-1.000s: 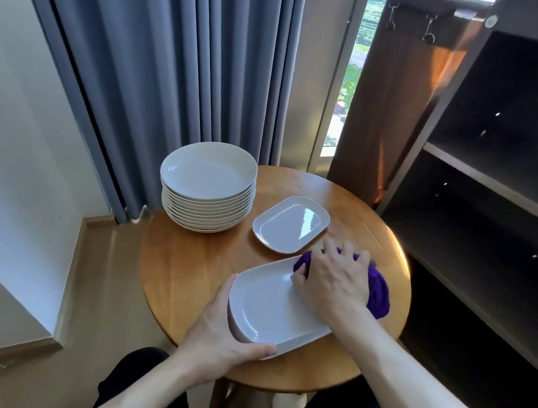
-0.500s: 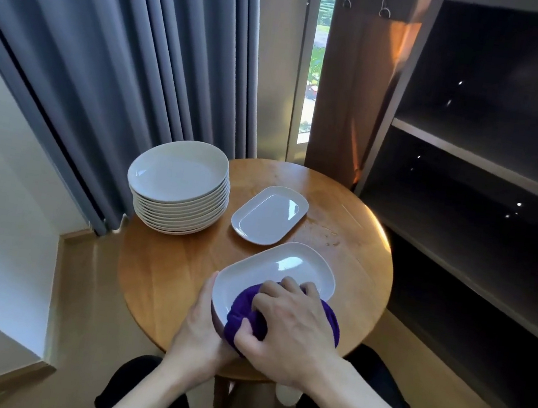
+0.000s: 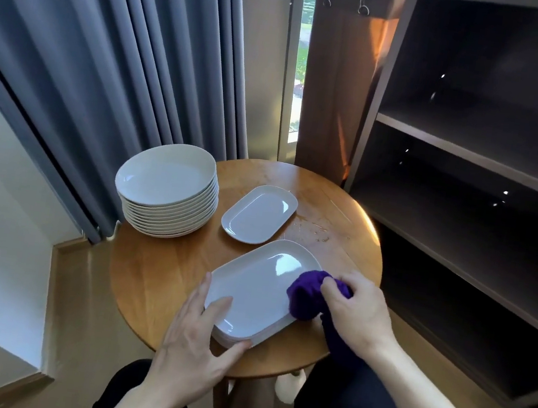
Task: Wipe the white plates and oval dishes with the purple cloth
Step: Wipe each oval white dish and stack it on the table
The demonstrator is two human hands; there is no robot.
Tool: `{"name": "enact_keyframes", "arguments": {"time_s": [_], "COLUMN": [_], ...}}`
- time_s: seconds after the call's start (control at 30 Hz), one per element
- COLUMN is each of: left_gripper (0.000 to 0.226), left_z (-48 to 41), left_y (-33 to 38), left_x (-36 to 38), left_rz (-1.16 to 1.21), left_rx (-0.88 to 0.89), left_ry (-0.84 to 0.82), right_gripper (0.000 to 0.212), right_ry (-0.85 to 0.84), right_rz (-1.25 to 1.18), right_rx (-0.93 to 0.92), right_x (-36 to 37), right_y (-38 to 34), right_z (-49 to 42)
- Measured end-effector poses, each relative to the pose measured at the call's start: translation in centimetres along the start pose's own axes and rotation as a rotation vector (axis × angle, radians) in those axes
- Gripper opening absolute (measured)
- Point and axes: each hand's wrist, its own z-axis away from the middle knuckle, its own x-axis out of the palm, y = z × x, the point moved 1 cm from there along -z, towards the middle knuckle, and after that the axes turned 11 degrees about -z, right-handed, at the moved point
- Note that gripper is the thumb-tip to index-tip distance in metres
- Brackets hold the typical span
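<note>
The right hand [image 3: 354, 314], fingers curled round the cloth [image 3: 306, 295], wipes the top dish [image 3: 258, 292] while the left hand [image 3: 193, 342], fingers straight, steadies it; next the cloth probably must sweep leftwards.

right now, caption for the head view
Right hand holds the purple cloth on the oval dish; left hand steadies it.

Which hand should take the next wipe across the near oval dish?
Right. The right hand grips the purple cloth at the right edge of the near oval dish; the left hand rests on its near-left corner, holding no cloth.
</note>
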Motion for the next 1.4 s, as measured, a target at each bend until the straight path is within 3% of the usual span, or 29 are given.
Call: {"name": "enact_keyframes", "arguments": {"time_s": [0.17,0.67,0.83,1.0,1.17,1.3,1.4], "left_gripper": [0.068,0.061,0.055,0.053,0.060,0.081,0.060], "left_z": [-0.1,0.4,0.5,0.3,-0.5,-1.3,-1.4], "left_y": [0.2,1.4,2.3,3.7,3.9,4.0,4.0], "left_x": [-0.6,-0.9,-1.7,-3.7,-6.1,-7.3,-7.5], "left_rz": [-0.103,-0.297,-0.303,-0.043,0.328,0.653,0.891], "left_rx": [0.029,0.049,0.116,-0.038,-0.236,-0.348,-0.486], "left_ry": [-0.002,0.047,0.163,0.197,0.090,-0.006,-0.120], "right_gripper": [0.041,0.043,0.042,0.046,0.056,0.056,0.052], "right_ry": [0.034,0.026,0.104,0.186,0.219,0.214,0.227], "right_rz": [-0.180,-0.201,-0.300,-0.386,-0.427,-0.426,-0.424], "right_rx": [0.149,0.099,0.123,0.145,0.193,0.197,0.199], "right_x": [-0.5,0.0,-0.6,-1.4,-1.6,-1.7,-1.7], "right_y": [1.2,1.3,1.4,1.6,1.8,1.8,1.9], "right_z": [-1.2,-1.5,-2.1,-2.6,-3.1,-3.0,-3.1]}}
